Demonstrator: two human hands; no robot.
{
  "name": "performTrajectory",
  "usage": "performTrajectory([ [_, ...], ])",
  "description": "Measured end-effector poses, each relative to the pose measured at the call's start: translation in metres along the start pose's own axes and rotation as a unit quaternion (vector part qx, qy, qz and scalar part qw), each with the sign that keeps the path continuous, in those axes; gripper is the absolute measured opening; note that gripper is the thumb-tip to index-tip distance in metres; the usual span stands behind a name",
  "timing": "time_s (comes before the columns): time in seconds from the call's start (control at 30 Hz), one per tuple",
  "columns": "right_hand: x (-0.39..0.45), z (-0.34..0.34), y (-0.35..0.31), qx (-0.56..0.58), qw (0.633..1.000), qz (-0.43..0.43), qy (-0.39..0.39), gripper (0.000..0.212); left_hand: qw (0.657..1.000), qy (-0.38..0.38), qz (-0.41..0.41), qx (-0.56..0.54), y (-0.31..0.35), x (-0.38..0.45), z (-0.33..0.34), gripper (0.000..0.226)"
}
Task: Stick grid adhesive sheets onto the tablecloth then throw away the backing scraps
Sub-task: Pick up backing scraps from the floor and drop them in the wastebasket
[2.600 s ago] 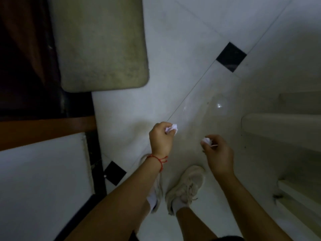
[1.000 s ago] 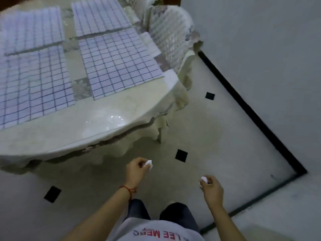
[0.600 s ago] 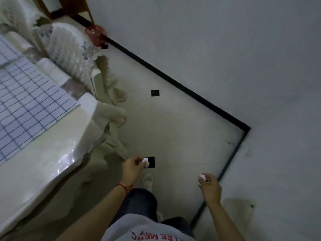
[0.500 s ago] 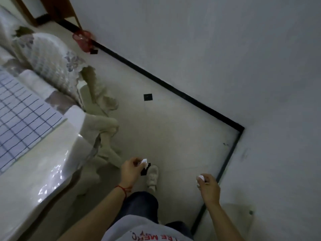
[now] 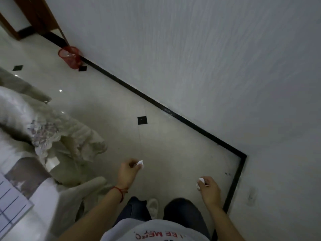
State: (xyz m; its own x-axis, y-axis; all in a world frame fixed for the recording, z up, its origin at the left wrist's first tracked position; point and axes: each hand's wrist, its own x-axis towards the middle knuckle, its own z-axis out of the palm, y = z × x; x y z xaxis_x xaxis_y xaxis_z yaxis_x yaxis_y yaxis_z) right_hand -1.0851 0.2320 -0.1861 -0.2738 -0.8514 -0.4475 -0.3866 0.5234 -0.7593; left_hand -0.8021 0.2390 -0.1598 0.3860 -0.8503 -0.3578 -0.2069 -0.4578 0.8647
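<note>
Red bin (image 5: 70, 56) nearer; both scraps mostly hidden in curled fingers

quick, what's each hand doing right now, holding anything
Left hand: fingers curled round a small white crumpled scrap.
Right hand: fingers curled round another white scrap.

Bare forearms — a red cord bracelet (image 5: 120, 190) on the left wrist. Pale shirt (image 5: 156, 231) with red lettering, dark trousers (image 5: 182, 214), an off-white shoe (image 5: 153, 206) — all softly blurred.
</note>
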Motion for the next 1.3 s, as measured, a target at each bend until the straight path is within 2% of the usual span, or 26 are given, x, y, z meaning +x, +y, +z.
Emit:
performTrajectory([
  [0.23,0.119,0.035,-0.077,-0.036,0.998,-0.025,-0.051,0.028,0.996,0.076,-0.044,-0.016,0.031,0.112,0.000,0.018],
  [0.47,0.253,0.092,-0.211,-0.098,0.975,-0.107,-0.167,0.013,0.973,0.192,-0.099,-0.086,0.078,0.198,-0.004,0.014],
  [0.67,0.313,0.176,-0.320,-0.157,0.936,-0.180,-0.257,0.009,0.939,0.287,-0.147,-0.120,0.090,0.249,-0.029,0.015],
  [0.87,0.345,0.289,-0.398,-0.174,0.910,-0.208,-0.314,0.005,0.902,0.344,-0.210,-0.154,0.068,0.308,-0.090,0.021],
  [1.03,0.366,0.388,-0.464,-0.192,0.898,-0.212,-0.335,0.001,0.879,0.384,-0.234,-0.159,0.071,0.386,-0.164,0.017],
  [1.13,0.375,0.438,-0.505,-0.201,0.891,-0.207,-0.351,0.001,0.881,0.382,-0.219,-0.173,0.085,0.444,-0.215,0.015],
  [1.3,0.396,0.509,-0.569,-0.210,0.890,-0.197,-0.354,0.003,0.897,0.376,-0.169,-0.157,0.108,0.546,-0.298,0.025],
])
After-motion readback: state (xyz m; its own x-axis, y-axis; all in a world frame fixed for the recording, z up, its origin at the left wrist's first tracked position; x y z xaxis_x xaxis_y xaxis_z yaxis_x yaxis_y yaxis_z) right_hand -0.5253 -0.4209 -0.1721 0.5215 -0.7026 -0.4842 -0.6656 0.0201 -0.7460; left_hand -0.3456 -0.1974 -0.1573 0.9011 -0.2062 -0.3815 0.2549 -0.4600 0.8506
